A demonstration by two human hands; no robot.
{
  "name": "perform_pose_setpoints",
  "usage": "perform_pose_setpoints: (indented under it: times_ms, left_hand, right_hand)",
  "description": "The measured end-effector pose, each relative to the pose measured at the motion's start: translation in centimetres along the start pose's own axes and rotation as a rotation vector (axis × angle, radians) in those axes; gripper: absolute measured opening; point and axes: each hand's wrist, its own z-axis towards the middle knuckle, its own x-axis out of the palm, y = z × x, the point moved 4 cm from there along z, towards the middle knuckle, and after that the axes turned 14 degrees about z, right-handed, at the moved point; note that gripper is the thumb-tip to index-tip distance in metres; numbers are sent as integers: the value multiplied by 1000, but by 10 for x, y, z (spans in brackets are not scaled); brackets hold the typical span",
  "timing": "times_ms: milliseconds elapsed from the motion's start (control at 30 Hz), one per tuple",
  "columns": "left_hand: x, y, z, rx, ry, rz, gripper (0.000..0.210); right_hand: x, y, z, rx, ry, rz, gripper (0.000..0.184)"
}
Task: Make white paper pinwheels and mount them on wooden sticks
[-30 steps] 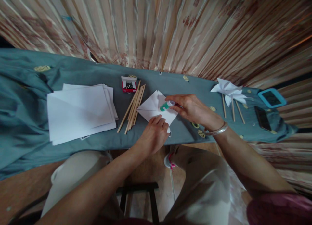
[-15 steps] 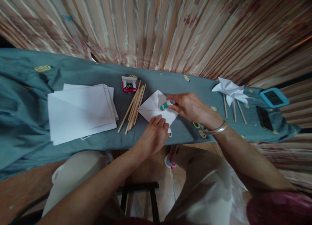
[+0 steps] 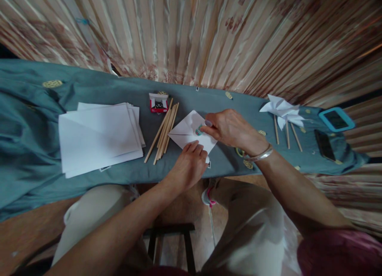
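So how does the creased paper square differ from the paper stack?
The creased paper square is smaller across than the paper stack. The square sits cornerwise; the stack is several sheets, unevenly layered. The left hand rests on the square; no hand touches the stack. Both are white and lie on the teal cloth.

The paper (image 3: 185, 128) is white, the tube (image 3: 198, 130) teal, the cloth (image 3: 122, 91) blue-green with yellow motifs (image 3: 52, 84).
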Motion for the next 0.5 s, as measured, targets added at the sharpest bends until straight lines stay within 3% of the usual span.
perform_pose_setpoints:
  times_ms: [500]
  left_hand:
    - [1, 0, 0, 6, 4, 25, 20]
  right_hand:
    - [2, -22, 8, 135, -58, 24, 47]
